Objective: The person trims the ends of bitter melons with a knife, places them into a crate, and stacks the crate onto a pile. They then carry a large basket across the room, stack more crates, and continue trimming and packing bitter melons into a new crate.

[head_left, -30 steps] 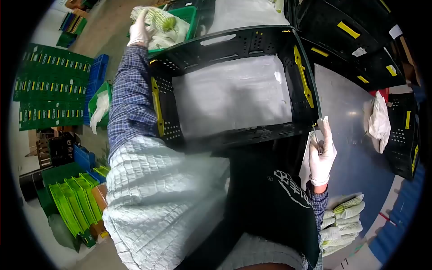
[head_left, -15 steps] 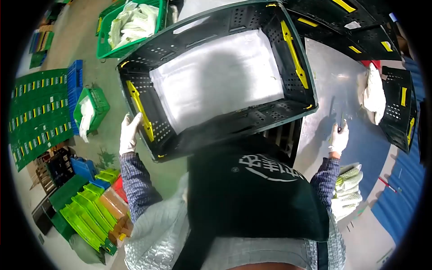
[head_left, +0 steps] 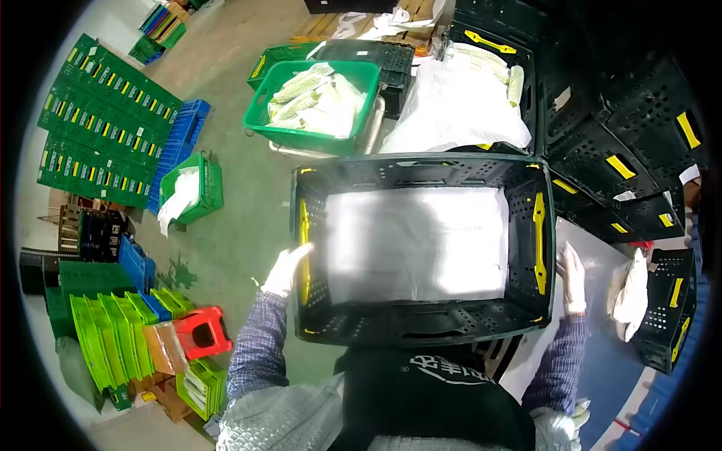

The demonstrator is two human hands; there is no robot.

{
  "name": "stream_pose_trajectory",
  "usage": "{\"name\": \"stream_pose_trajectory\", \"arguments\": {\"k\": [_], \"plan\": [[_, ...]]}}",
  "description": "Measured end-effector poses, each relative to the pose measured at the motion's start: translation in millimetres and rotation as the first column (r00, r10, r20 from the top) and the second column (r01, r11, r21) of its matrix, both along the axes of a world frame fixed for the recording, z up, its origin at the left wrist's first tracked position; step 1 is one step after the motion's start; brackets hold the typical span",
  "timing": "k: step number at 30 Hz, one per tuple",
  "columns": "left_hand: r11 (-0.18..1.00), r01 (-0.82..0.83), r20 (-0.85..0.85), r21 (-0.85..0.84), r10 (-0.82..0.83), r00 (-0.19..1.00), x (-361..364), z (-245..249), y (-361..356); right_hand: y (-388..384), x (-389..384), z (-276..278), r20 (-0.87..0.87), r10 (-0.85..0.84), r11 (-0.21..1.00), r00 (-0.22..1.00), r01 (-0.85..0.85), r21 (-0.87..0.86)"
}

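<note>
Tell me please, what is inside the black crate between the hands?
In the black crate, a white sheet lies over most of the bottom; a yellow strip shows at each end wall. Nothing lies on the sheet. What is under it cannot be seen.

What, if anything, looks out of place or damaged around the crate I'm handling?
No damage is visible, and the liner covers most of the black crate's floor. Untidy spots: a white sheet trails outside the small green crate at left, and another spills over the far crate's near edge.
</note>
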State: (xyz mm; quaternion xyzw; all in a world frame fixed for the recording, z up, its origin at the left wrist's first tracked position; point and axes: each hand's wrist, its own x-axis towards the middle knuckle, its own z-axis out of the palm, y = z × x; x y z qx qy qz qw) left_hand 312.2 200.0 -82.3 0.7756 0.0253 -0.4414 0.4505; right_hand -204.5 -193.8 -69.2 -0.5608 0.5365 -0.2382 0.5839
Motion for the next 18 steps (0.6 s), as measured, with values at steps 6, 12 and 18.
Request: {"name": "stream_pose_trajectory", "arguments": {"k": [6,12,18], "plan": [[0.999,-0.029,-0.032,0.017,0.029,0.999,2,-11,1,-23,87,17,-0.442,0.072,0.987,0.894,0.001,0.162],[0.994,0.106,0.119,0.035,-0.109,0.987,-25,12,-31,-24,87,6,-0.470,0.151,0.980,0.870,-0.070,0.187],[0.744,0.580,0.172,0.331,-0.652,0.738,-133,-47,-135,46,155,-52,-0.686,0.305,0.750,0.661,-0.610,-0.254]]}}
